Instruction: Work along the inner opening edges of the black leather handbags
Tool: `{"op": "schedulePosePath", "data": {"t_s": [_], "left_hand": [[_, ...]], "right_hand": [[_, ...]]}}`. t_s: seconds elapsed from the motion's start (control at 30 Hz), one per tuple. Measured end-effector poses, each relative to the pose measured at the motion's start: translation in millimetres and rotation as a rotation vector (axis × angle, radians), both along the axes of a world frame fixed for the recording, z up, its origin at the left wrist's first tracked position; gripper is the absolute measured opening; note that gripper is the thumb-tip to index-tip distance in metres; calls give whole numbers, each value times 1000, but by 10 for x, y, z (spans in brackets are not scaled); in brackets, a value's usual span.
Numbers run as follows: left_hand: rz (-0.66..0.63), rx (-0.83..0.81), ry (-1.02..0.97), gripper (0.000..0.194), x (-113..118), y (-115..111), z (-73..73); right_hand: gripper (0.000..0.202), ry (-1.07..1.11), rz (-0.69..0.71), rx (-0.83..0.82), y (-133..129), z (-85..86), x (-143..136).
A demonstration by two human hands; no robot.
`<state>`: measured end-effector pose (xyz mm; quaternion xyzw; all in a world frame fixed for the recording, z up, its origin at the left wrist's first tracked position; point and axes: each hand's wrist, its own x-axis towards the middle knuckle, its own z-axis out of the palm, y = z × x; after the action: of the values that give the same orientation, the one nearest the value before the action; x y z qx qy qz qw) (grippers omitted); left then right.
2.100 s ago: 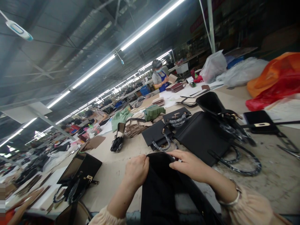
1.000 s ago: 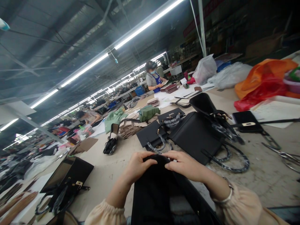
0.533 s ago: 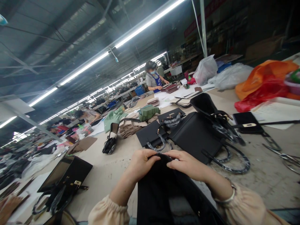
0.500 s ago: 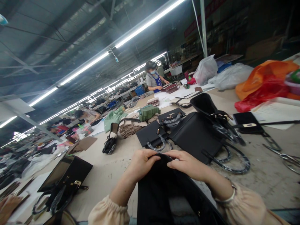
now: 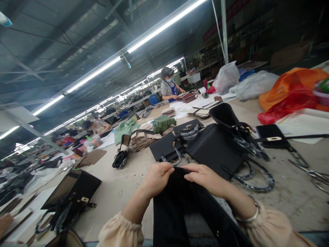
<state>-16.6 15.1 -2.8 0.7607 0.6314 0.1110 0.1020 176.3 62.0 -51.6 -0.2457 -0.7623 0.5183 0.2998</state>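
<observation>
A black handbag (image 5: pixel 169 209) stands in front of me at the bottom middle, its dark inside facing me. My left hand (image 5: pixel 156 180) pinches the far top edge on the left, thumb and fingers pressed together. On the right, my right hand (image 5: pixel 205 178) grips the same edge, thumb inside and fingers over the top. A short stretch of edge shows between both hands. Just beyond my right hand lies a large black bag (image 5: pixel 216 147) with plastic-wrapped handles (image 5: pixel 259 183).
Smaller black bags (image 5: pixel 164 147) lie beyond my hands, beside stacked brown pieces (image 5: pixel 144 140). Another black handbag (image 5: pixel 74 192) stands at left. Scissors (image 5: pixel 313 175) and red plastic (image 5: pixel 288 106) are on the right. A co-worker in a blue apron (image 5: pixel 172 91) handles dark red pieces (image 5: pixel 187 97) across the table.
My left thumb has shifted slightly along the bag's edge, and the gap between my hands looks a little wider. At far left, another person's hand has moved partly out of view.
</observation>
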Motion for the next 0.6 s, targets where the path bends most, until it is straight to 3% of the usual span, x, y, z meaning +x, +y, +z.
{"op": "schedulePosePath", "data": {"t_s": [0.13, 0.27, 0.43, 0.6], "left_hand": [[-46, -45, -146, 24, 11, -32, 36], [27, -26, -238, 27, 19, -48, 19], [84, 5, -185, 25, 13, -15, -19], [19, 0, -77, 17, 21, 19, -44]], "right_hand": [[32, 3, 2, -20, 19, -13, 14], [31, -20, -17, -33, 36, -17, 15], [32, -37, -24, -37, 31, -18, 3], [33, -17, -7, -16, 4, -11, -21]]}}
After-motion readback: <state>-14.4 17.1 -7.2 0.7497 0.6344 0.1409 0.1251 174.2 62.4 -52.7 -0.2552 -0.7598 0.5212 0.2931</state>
